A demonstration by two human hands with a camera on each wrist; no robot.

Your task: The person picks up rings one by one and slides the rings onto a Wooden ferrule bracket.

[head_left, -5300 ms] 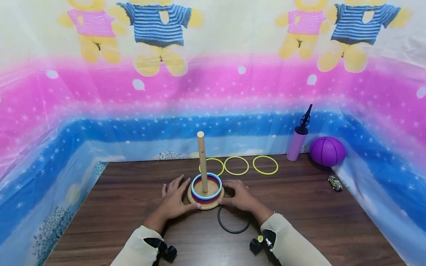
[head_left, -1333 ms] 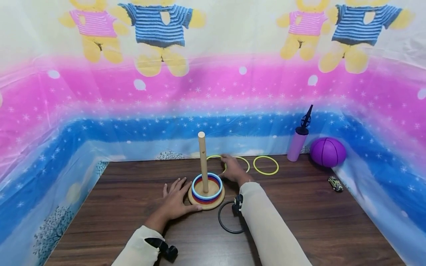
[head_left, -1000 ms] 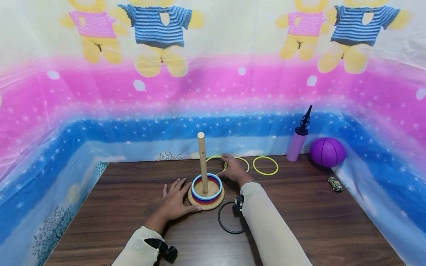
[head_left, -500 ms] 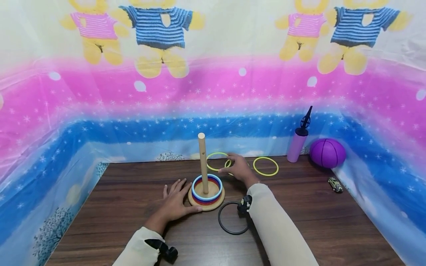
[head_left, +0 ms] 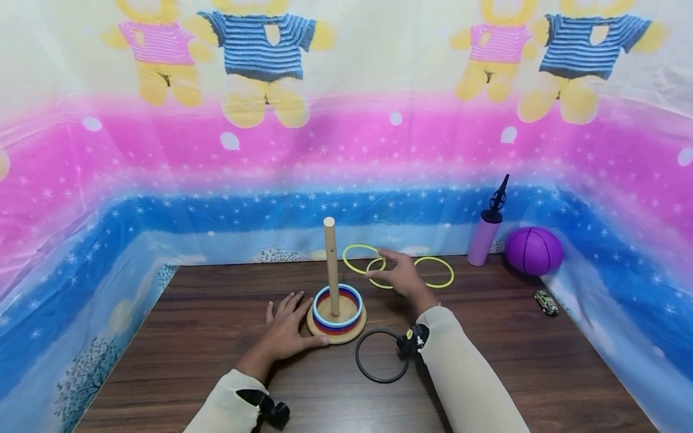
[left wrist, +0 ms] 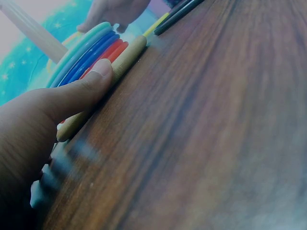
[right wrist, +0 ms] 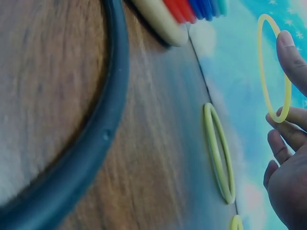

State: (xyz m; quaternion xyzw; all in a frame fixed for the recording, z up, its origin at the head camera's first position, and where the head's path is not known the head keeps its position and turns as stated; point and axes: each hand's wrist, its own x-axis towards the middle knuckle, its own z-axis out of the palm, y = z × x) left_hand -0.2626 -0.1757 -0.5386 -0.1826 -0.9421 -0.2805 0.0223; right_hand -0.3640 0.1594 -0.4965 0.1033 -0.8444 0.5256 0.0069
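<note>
In the head view, a wooden peg stands upright on a round wooden base. Light blue, dark blue and red rings lie stacked round its foot. My left hand rests beside the base with fingers spread; in the left wrist view, its thumb presses the base's edge by the red rings. Behind and right of the peg, my right hand pinches a yellow ring between thumb and fingers. The right wrist view shows this ring tilted, held off the table.
Two more yellow rings lie at the back: one ring under the right hand, another ring further right. A black ring lies near the right wrist. A purple pump, purple ball and toy car stand at the right.
My right hand left the base, reached to the back, took the left yellow ring and lifted it, moving slightly right. My left hand has stayed at the base.
</note>
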